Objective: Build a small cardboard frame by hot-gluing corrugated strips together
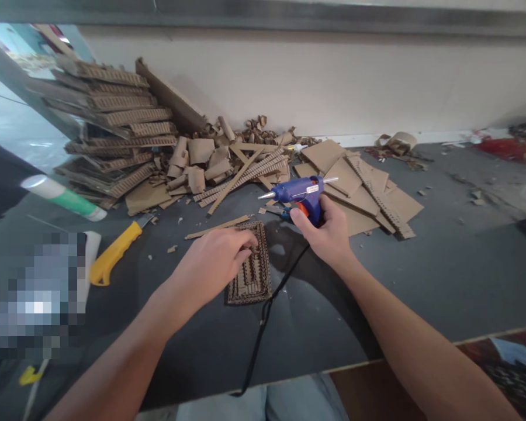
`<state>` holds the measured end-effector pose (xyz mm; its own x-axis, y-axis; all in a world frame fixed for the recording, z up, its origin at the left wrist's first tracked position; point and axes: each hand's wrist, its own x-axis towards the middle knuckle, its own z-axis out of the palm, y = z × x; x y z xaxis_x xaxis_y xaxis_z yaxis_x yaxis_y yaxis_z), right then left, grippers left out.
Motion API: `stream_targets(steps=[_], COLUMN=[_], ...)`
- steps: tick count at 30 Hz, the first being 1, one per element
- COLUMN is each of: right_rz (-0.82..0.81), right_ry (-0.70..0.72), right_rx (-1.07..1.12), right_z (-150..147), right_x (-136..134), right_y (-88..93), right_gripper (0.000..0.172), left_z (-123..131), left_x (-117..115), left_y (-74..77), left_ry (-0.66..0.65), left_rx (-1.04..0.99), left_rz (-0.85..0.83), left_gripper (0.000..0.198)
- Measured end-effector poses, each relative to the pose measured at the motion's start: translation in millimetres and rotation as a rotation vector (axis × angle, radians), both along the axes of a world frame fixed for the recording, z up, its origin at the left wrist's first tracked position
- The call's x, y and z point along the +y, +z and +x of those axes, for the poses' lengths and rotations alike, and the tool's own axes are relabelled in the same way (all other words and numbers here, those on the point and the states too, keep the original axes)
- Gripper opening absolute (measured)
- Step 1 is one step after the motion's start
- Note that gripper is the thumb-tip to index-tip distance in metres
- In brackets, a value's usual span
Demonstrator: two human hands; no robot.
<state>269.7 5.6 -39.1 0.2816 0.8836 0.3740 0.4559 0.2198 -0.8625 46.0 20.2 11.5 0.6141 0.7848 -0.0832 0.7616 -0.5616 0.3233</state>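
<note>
My right hand (326, 231) grips a blue glue gun (298, 192) by its handle, holding it above the dark table with the nozzle pointing left. A black cord (263, 327) runs from it toward the table's front edge. Below and to the left lies a small rectangular cardboard piece (248, 286) with a raised rim and corrugated strips inside. Over its upper part is my left hand (228, 251), thumb and fingers drawn together at the inner strips. Whatever sits between those fingertips is hidden. A thin cardboard strip (217, 227) lies just beyond that hand.
Cardboard trays (118, 117) are stacked at the back left. Rolled scraps (199, 155) and loose strips (245, 175) fill the middle back, with flat cardboard sheets (363, 193) at right. A yellow box cutter (116, 254) and a white-green tube (65, 197) lie at left.
</note>
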Motion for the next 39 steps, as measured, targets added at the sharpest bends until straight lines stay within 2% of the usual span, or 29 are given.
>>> stream_targets(steps=[5, 7, 14, 24, 30, 32, 35, 39], right_rz=[0.002, 0.008, 0.015, 0.026, 0.011, 0.013, 0.01, 0.019], right_ry=[0.002, -0.001, -0.004, 0.007, -0.01, -0.01, -0.004, 0.008], right_rx=[0.002, -0.009, -0.024, -0.038, -0.054, -0.056, -0.048, -0.034], right_z=[-0.1, -0.1, 0.6, 0.5, 0.0, -0.1, 0.3, 1.0], right_x=[-0.4, -0.4, 0.6, 0.6, -0.1, -0.3, 0.1, 1.1], right_y=[-2.1, -2.6, -2.8, -3.2, -1.9, -2.0, -3.3, -5.9], right_gripper=[0.027, 0.028, 0.028, 0.029, 0.027, 0.027, 0.027, 0.027], left_z=[-5.8, -6.1, -3.2, -0.4, -4.2, -10.5, -27.7, -60.7], left_x=[3.8, 4.0, 2.8, 0.4, 1.3, 4.0, 12.6, 28.7], left_y=[0.1, -0.9, -0.9, -3.0, 1.5, 6.8, 15.1, 20.1], left_ry=[-0.145, -0.166, -0.173, -0.105, -0.133, -0.103, 0.011, 0.114], left_rx=[0.012, 0.025, 0.044, 0.058, -0.019, -0.06, -0.086, 0.047], left_rz=[0.002, -0.002, -0.003, -0.041, -0.041, -0.008, 0.074, 0.098], left_gripper=[0.03, 0.036, 0.036, 0.038, 0.032, 0.029, 0.027, 0.021])
